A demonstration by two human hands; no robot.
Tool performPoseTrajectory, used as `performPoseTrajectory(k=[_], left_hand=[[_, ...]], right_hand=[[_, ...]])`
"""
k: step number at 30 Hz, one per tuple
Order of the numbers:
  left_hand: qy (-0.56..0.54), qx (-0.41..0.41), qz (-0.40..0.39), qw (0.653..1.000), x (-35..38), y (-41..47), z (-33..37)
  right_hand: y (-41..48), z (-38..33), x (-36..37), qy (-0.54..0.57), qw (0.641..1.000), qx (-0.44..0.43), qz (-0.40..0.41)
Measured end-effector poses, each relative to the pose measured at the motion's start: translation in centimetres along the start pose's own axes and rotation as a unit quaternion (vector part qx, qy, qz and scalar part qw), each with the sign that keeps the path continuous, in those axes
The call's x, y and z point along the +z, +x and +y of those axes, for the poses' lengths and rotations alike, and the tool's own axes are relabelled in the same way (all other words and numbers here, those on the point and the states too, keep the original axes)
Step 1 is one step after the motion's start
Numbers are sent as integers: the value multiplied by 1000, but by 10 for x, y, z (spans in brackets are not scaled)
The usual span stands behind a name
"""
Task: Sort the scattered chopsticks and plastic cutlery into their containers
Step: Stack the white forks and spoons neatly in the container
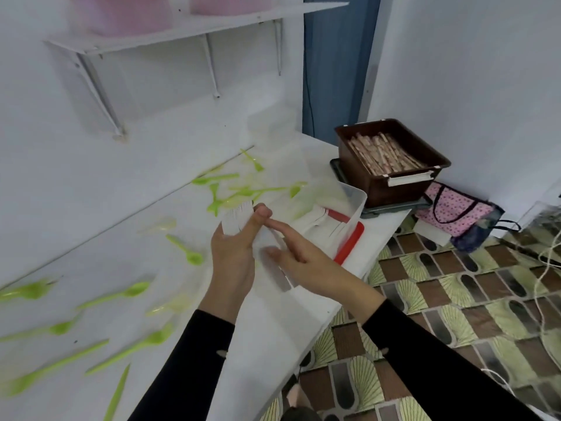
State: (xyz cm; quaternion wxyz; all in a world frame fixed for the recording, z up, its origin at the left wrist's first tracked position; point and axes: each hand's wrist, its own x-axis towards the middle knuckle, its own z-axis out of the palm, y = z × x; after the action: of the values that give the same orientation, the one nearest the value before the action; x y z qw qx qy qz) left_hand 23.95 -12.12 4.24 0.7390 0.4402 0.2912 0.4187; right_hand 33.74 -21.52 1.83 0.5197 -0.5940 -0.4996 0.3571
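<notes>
My left hand (233, 256) grips a stack of white plastic forks (238, 218), tines pointing up and left. The handles of that stack (280, 278) run down to the right, where my right hand (299, 253) presses flat fingers against them. Just beyond my hands stands a clear plastic container (353, 205) on a red lid (352, 241), with more white cutlery inside. Green plastic spoons (188, 253) and forks (243, 189) lie scattered over the white table (182, 329). A brown box (391, 159) at the table's far right corner holds wrapped chopsticks (382, 153).
A white shelf (182, 28) with pink boxes hangs above the table on the wall. To the right, the patterned floor (440, 314) holds a pink bag (458, 211) and white cables (546, 268). The table's right edge runs diagonally under my forearms.
</notes>
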Motion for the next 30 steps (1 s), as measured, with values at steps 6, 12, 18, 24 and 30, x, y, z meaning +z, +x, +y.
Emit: performPoseTrajectory(k=[6,12,18,24,30], left_hand=[[25,36,62,997,46,44,-11],[-4,-31,-50,998,67,87,-10],[-23,-112,-213,970,52,125,-8],[63,-83,-175,979,46,141,-25],[116,-57,-159,979,46,134,-33]], right_hand=[[41,9,-39,-190,979,-48,49],[74,9,-79,-140,988,2,58],[100,29,-117,20,994,104,19],[113,45,-128,11,985,163,-49],[122,40,-138,33,989,136,-54]])
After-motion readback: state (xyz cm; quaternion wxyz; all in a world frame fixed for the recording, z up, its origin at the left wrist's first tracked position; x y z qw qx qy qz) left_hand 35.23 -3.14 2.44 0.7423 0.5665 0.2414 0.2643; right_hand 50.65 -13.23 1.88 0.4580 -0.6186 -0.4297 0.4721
